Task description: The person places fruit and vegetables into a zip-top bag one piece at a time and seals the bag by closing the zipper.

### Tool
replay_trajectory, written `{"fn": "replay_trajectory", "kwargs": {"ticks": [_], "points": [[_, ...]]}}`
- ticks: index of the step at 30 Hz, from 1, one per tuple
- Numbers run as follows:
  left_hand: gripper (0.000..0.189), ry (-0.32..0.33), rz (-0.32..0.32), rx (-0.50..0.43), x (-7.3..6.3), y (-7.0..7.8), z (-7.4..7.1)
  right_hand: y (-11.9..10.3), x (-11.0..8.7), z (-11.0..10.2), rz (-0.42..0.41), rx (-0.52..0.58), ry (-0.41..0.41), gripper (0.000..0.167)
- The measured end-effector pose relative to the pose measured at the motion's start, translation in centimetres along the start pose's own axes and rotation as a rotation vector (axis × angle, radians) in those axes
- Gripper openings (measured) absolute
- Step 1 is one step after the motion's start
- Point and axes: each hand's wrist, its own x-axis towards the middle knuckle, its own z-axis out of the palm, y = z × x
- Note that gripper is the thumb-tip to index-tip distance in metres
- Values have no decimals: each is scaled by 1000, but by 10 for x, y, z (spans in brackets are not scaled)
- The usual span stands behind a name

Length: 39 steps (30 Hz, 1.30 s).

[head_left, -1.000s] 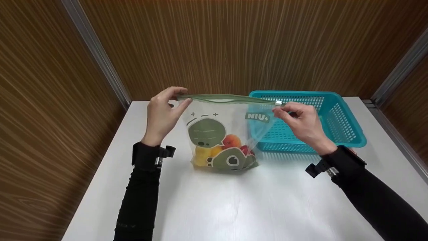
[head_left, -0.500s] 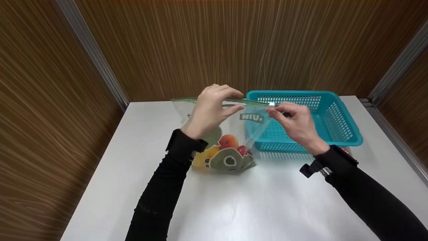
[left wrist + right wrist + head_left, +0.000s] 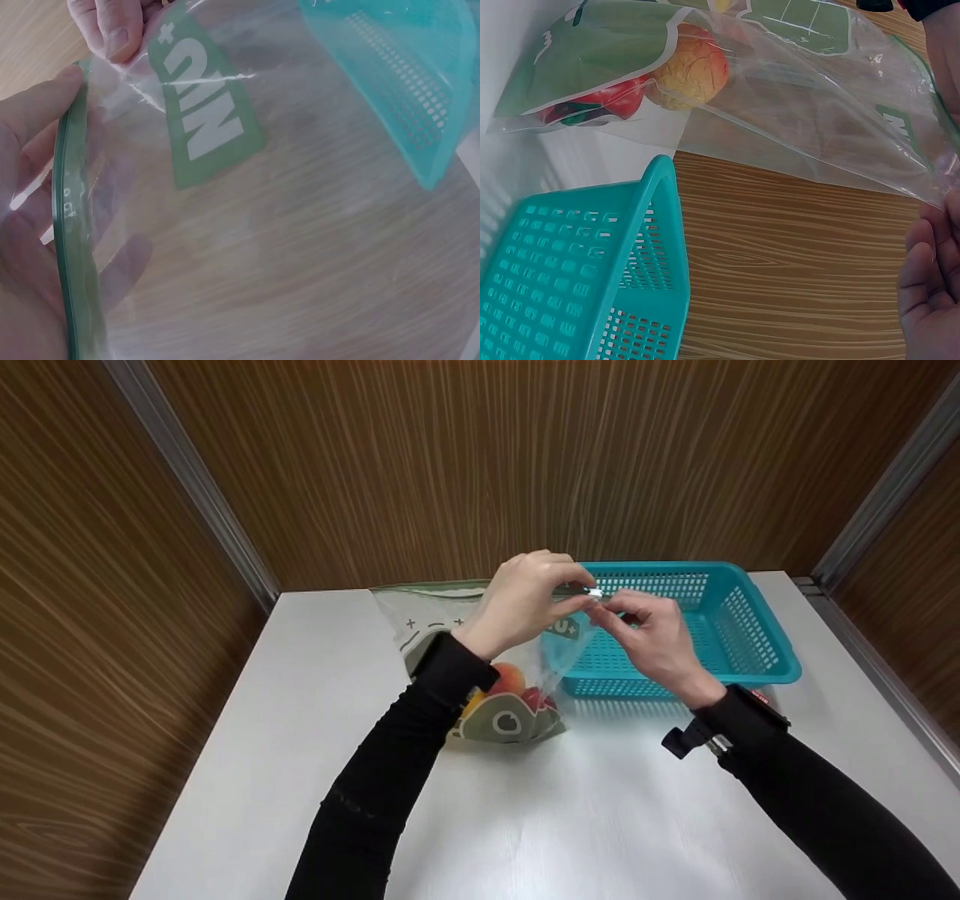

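A clear slider bag (image 3: 495, 720) with green animal print stands on the white table, its green zip strip (image 3: 427, 586) stretched along the top. My left hand (image 3: 521, 604) reaches across the bag's front, with thumb and index finger pinching at the white slider (image 3: 595, 593) near the right end. Right beside it, my right hand (image 3: 652, 637) pinches the bag's top right corner. Inside at the bottom lie an orange-red round fruit (image 3: 694, 67), red pieces (image 3: 622, 97) and something yellow (image 3: 472, 703), partly hidden by the print and my left wrist.
A turquoise perforated basket (image 3: 784, 664) stands behind and to the right, partly behind the bag and my right hand. A small red item (image 3: 760, 697) shows at its front right. Wood-grain panels (image 3: 480, 465) close off the back and sides.
My left hand has left the bag's top left corner and moved right along the zip to the slider. My right hand keeps its pinch at the right corner, shifting slightly left in view.
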Motion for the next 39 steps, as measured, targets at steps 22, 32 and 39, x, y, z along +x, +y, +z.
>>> {"fn": "replay_trajectory", "kwargs": {"ticks": [22,32,39], "points": [[25,84,-39,11,-19,-23,-15,3,-2,-2,-16,27,37,14],[21,131,-123,-8,-43,-48,-34,11,-4,-6,-4,21,47,15],[19,184,-138,8,-55,-61,-42,13,-2,-7,-13,16,48,15]]}}
